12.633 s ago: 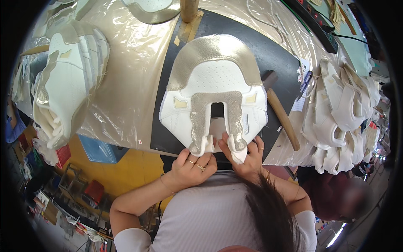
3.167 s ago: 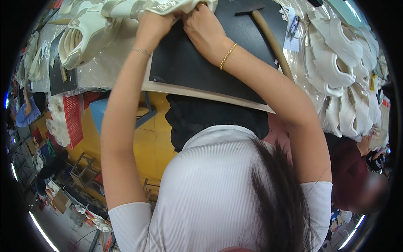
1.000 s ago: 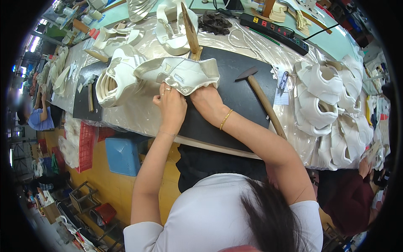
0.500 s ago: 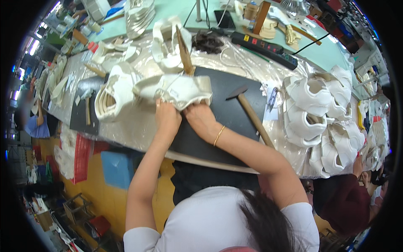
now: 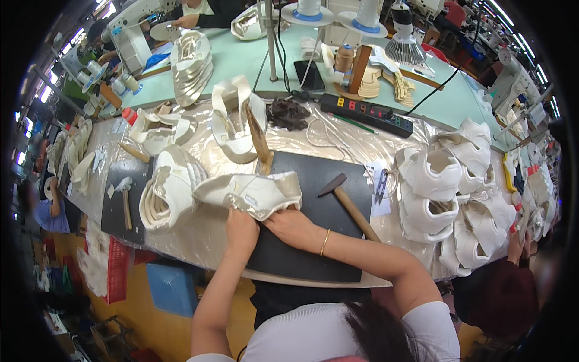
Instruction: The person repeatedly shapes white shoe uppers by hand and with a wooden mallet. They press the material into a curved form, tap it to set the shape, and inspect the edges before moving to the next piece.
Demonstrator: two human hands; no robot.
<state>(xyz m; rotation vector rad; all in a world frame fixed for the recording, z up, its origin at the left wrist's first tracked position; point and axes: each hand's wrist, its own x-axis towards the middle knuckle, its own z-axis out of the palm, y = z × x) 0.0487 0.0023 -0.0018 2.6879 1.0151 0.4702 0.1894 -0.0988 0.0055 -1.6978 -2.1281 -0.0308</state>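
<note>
A white shoe upper (image 5: 256, 192) is held by its near edge over the left end of a black work mat (image 5: 325, 217). My left hand (image 5: 242, 231) closes on that edge with bent fingers. Just to its right, my right hand (image 5: 292, 227) grips the same edge, a bracelet on its wrist; the fingertips of both are partly hidden by the upper. A pointed wooden piece (image 5: 258, 136) stands upright behind the upper. On the mat's right side lies a hammer (image 5: 351, 208). A stack of nested white uppers (image 5: 172, 190) sits to the left.
Piled white uppers (image 5: 428, 193) cover the table's right side. Another upper (image 5: 234, 117) stands behind the wooden piece, near a black power strip (image 5: 367, 114). A second hammer (image 5: 126, 202) lies at left. A blue stool (image 5: 172, 288) and red basket (image 5: 117, 271) are below. A co-worker's sleeve (image 5: 497, 298) shows at right.
The view has tilted up, so the table sits lower and more of the far bench shows. Both hands keep their grip on the upper's near edge.
</note>
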